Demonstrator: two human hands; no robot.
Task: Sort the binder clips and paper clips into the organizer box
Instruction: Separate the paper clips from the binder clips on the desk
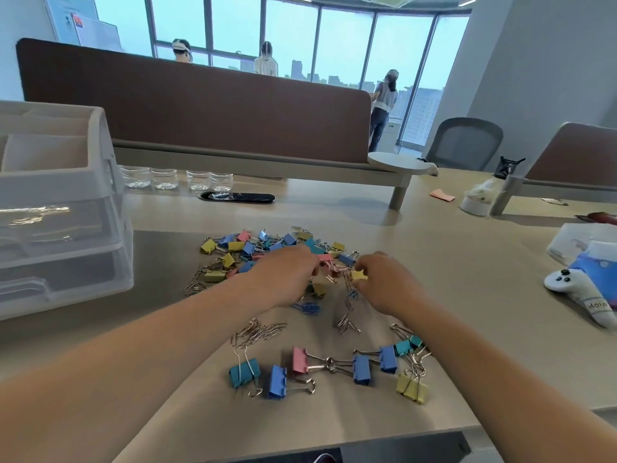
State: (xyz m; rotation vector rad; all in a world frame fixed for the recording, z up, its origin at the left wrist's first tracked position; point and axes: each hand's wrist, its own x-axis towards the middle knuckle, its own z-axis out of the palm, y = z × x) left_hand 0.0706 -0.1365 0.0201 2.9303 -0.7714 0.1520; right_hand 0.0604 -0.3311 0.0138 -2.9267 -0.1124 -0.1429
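Two hands meet near the middle of the frame, over a pale table (444,262). The right hand (384,284) pinches a small yellow binder clip (359,275) between thumb and fingertips, just right of centre. The left hand (283,275) lies knuckles up, its fingers curled down into the near edge of the pile of small binder clips (240,247); its fingertips are hidden, so I cannot tell whether it holds anything. The pile, in yellow, blue, pink and teal, spreads across the centre, above and to the left of the hands. Silver paper clips (260,330) lie in a loose cluster just below the left wrist, with more at the pile's left edge. In the lower centre, between the forearms, sits a curved row of large binder clips (362,369), among them teal, blue, pink and yellow ones, some with handles touching. The organizer box (96,182) stands at the left edge, upper left of the pile and well apart from it, with open compartments on top and clear drawers below. Clear water bottles (177,178) line up behind it, and a white game controller (567,282) rests at the right edge.
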